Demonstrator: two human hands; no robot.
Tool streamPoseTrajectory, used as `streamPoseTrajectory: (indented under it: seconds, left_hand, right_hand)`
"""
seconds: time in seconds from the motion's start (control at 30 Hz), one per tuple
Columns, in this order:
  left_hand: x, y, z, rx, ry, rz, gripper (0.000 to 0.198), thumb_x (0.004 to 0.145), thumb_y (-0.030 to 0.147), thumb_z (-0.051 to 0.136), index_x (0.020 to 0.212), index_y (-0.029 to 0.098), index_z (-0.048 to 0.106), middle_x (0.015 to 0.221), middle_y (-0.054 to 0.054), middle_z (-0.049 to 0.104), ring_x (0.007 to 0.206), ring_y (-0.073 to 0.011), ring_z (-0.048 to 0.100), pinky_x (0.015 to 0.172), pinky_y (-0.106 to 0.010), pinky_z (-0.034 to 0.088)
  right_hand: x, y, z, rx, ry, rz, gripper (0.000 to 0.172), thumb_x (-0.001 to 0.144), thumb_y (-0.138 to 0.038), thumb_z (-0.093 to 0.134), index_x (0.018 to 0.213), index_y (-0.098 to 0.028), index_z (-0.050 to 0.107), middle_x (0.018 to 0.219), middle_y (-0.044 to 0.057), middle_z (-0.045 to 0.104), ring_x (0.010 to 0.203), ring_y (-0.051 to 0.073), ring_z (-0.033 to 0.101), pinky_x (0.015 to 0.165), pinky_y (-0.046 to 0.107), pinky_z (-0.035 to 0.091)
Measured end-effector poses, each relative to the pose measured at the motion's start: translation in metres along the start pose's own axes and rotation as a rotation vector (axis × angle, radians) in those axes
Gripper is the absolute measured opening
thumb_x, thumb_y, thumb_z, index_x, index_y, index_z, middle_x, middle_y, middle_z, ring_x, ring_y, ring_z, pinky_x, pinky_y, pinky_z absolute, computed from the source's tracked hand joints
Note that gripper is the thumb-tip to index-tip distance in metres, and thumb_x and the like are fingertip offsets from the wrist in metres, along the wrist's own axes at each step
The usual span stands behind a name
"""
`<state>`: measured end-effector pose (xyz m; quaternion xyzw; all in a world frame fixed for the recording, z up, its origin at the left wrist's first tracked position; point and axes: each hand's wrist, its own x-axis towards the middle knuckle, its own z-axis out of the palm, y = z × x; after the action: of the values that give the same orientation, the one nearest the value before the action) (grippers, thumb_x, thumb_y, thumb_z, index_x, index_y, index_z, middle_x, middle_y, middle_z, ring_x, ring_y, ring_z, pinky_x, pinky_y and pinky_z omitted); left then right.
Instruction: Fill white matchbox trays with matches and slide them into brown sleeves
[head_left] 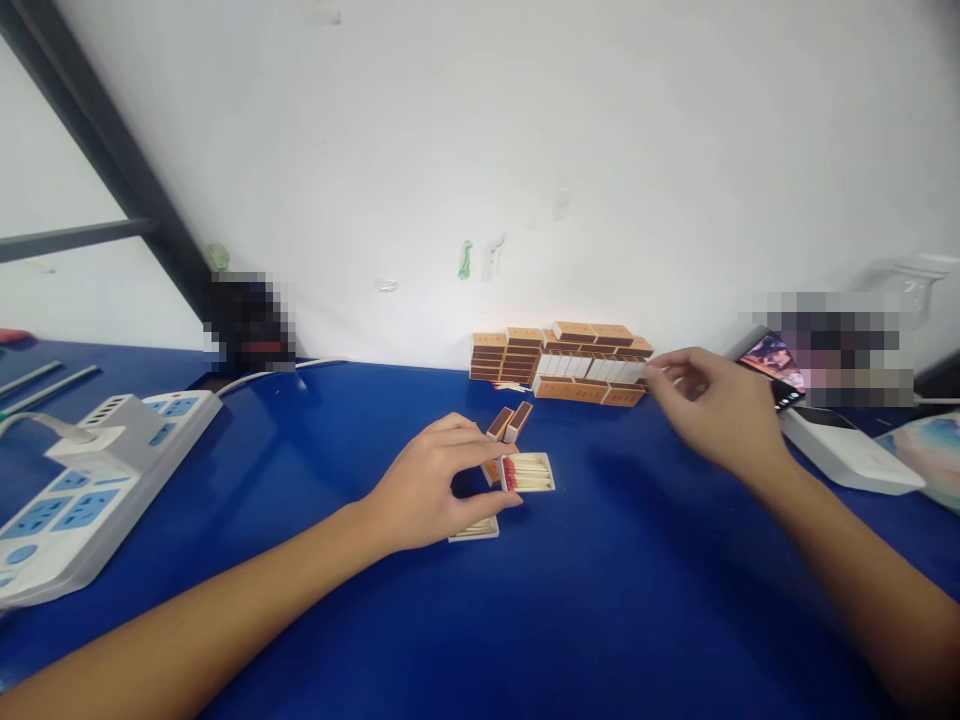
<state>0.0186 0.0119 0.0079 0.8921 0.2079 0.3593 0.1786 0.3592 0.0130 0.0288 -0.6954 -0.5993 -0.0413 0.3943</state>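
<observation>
My left hand [439, 480] rests on the blue table [615, 600] with curled fingers, touching an open matchbox tray [529, 472] full of red-tipped matches. A second tray [475, 530] lies under its fingers. Two matchbox sleeves [510, 422] stand tilted just behind that hand. My right hand [712, 405] reaches to the right end of a stack of brown matchboxes [562, 362] against the wall, its fingertips pinched at a white tray in the stack's middle row [592, 368].
A white power strip [82, 480] with a plugged adapter lies at the left. A phone [772, 365] leans over a white box [847, 450] at the right. A dark metal frame [112, 150] slants up the left wall.
</observation>
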Motion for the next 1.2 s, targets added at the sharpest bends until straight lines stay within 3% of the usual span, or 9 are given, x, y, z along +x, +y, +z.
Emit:
streamPoseTrajectory:
  seconds: [0.07,0.17,0.27,0.43,0.57,0.67,0.83,1.0,1.2]
  left_hand:
    - [0.000,0.002,0.000,-0.008,-0.023,-0.012,0.048,0.088,0.041,0.082,0.131,0.023,0.072,0.108,-0.008,0.080,0.102,-0.0242,0.071,0.102,-0.047,0.054]
    - [0.001,0.006,-0.001,-0.018,-0.048,-0.029,0.049,0.089,0.040,0.082,0.134,0.025,0.071,0.112,-0.007,0.078,0.105,-0.0239,0.069,0.103,-0.045,0.053]
    - [0.001,0.007,-0.002,-0.024,-0.079,-0.044,0.045,0.090,0.041,0.081,0.132,0.028,0.072,0.115,-0.006,0.077,0.109,-0.0244,0.067,0.105,-0.046,0.052]
    - [0.001,0.003,-0.002,0.078,-0.062,-0.058,0.061,0.084,0.050,0.085,0.137,0.026,0.067,0.126,-0.008,0.074,0.117,-0.0273,0.064,0.105,-0.048,0.051]
    - [0.000,-0.003,-0.002,0.185,0.033,-0.067,0.031,0.097,0.035,0.072,0.125,0.021,0.072,0.119,-0.008,0.075,0.111,-0.0251,0.065,0.099,-0.046,0.052]
    - [-0.001,-0.004,-0.002,0.229,0.061,-0.051,0.022,0.098,0.027,0.070,0.118,0.019,0.074,0.110,-0.007,0.075,0.103,-0.0233,0.064,0.093,-0.043,0.053]
    - [-0.001,-0.003,0.000,0.298,0.042,-0.104,0.027,0.096,0.039,0.072,0.115,0.020,0.077,0.099,-0.008,0.072,0.092,-0.0233,0.061,0.085,-0.042,0.052]
    - [0.002,-0.002,0.002,0.321,-0.015,-0.264,0.037,0.084,0.051,0.081,0.106,0.021,0.080,0.091,-0.006,0.066,0.088,-0.0243,0.058,0.081,-0.043,0.052]
    - [0.003,-0.001,0.002,0.267,-0.038,-0.298,0.028,0.084,0.047,0.082,0.097,0.023,0.081,0.090,-0.005,0.065,0.087,-0.0231,0.056,0.078,-0.040,0.051]
  right_hand:
    - [-0.019,-0.029,-0.003,0.263,-0.253,-0.133,0.027,0.091,-0.048,0.068,0.097,-0.022,0.073,0.085,0.005,0.072,0.076,0.020,0.065,0.071,0.032,0.051]
    - [-0.045,-0.064,-0.004,0.385,-0.667,-0.268,0.038,0.087,-0.054,0.077,0.115,-0.028,0.073,0.101,0.004,0.071,0.075,0.017,0.062,0.063,0.030,0.050]
    - [-0.058,-0.075,-0.003,0.364,-0.831,-0.314,0.036,0.086,-0.051,0.079,0.117,-0.032,0.073,0.105,0.003,0.069,0.074,0.016,0.059,0.062,0.030,0.049]
    - [-0.057,-0.068,-0.002,0.277,-0.908,-0.322,0.029,0.087,-0.046,0.079,0.109,-0.028,0.074,0.095,0.002,0.066,0.070,0.015,0.055,0.060,0.030,0.046]
    - [-0.056,-0.065,-0.001,0.218,-0.992,-0.330,0.038,0.081,-0.052,0.084,0.109,-0.029,0.074,0.089,0.001,0.064,0.072,0.016,0.055,0.060,0.029,0.045]
    - [-0.056,-0.063,0.003,0.232,-0.914,-0.310,0.040,0.084,-0.059,0.080,0.108,-0.028,0.073,0.090,0.001,0.065,0.072,0.016,0.056,0.061,0.030,0.045]
    - [-0.054,-0.057,0.021,0.281,-0.662,-0.270,0.028,0.098,-0.051,0.066,0.109,-0.026,0.072,0.090,0.002,0.064,0.067,0.015,0.053,0.064,0.032,0.046]
    - [-0.057,-0.064,0.035,0.298,-0.699,-0.331,0.022,0.100,-0.042,0.063,0.113,-0.026,0.074,0.092,0.002,0.061,0.068,0.014,0.052,0.065,0.031,0.047]
    - [-0.059,-0.068,0.039,0.266,-0.712,-0.368,0.040,0.101,-0.048,0.062,0.135,-0.028,0.067,0.100,0.005,0.060,0.074,0.016,0.056,0.064,0.031,0.047]
